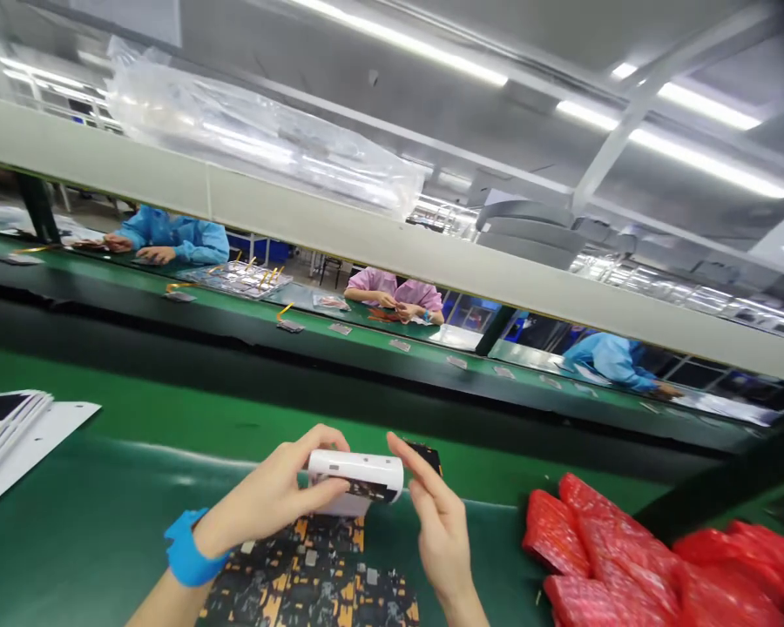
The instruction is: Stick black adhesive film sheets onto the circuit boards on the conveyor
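My left hand [297,486] grips a curled white sheet [359,468] by its left end, thumb in front and fingers behind. The sheet has a dark printed patch and a few small marks, and is bent into a roll. Close to its right end is my right hand [436,514], fingers stretched out; whether they touch the sheet I cannot tell. Below both hands, dark circuit boards [314,579] with orange patches lie side by side on the green mat. A dark piece [426,453] shows partly behind my right fingers. A blue wrist strap [194,550] circles my left wrist.
White sheets with black areas [19,440] are stacked at left. Red plastic-wrapped bundles [607,549] lie at right. Beyond, a dark conveyor belt [366,348] carries small flat parts, under a long pale beam [379,239]. Several co-workers in blue and pink sleeves sit across it.
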Tool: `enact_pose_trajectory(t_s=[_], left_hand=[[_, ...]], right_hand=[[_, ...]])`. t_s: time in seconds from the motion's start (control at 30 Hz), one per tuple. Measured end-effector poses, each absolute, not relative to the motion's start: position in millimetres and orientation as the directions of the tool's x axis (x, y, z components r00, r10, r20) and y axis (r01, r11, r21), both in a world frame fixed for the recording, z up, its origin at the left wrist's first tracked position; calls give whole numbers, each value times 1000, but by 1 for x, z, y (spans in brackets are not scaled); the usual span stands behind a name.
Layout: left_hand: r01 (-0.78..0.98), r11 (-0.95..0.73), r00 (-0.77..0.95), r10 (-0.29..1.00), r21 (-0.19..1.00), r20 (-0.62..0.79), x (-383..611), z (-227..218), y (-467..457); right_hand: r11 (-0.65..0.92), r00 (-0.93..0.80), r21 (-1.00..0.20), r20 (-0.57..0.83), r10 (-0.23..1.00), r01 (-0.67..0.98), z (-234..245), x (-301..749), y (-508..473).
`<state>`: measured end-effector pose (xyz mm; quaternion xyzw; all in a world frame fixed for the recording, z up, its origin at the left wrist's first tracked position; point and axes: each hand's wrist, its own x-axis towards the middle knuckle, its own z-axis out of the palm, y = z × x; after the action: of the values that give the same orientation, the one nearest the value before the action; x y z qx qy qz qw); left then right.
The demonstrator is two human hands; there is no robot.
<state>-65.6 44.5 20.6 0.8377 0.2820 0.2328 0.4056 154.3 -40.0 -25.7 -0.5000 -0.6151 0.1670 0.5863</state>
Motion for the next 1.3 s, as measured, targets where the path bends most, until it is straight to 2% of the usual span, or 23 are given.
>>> enact_pose_trajectory(t_s=[0.13,0.2,0.23,0.37,0.47,0.67,0.77,0.9,0.97,1.03,1.1,1.17,1.3], left_hand=[[334,-558,706,682,760,190,-65,22,33],[331,-595,723,659,732,209,-65,23,27],[314,-605,731,646,731,220,-65,24,24],[208,-538,719,650,817,245,-60,25,15],[158,-561,698,645,812,310,-53,20,15],[157,-577,641,677,801,362,-43,9,19],[201,-562,636,698,803,329,-41,8,19],[305,-546,569,761,780,310,-38,10,18],[320,-535,567,769,782,295,-36,12,17],[326,-526,571,772,786,280,-34,12,17],[344,-480,552,798,807,239,-32,12,16],[324,-382,526,833,865,171,-30,12,15],[118,-187,552,829,975,93,-29,15,12]], right_hand=[[576,54,-597,719,693,559,-2,154,-58],[604,-36,-512,744,667,611,6,147,-63],[603,-47,-505,742,669,617,8,144,-65],[516,55,-635,660,750,575,10,136,-65],[433,81,-707,566,820,560,9,137,-65],[414,120,-622,636,763,664,10,142,-69],[420,99,-710,564,820,566,15,143,-69],[330,166,-842,431,887,426,19,143,-67],[302,195,-873,396,897,383,20,143,-67],[317,234,-873,418,878,371,19,142,-66],[382,278,-830,510,814,407,16,140,-66],[468,287,-726,652,702,504,11,138,-64],[561,135,-373,898,419,739,-3,139,-59]])
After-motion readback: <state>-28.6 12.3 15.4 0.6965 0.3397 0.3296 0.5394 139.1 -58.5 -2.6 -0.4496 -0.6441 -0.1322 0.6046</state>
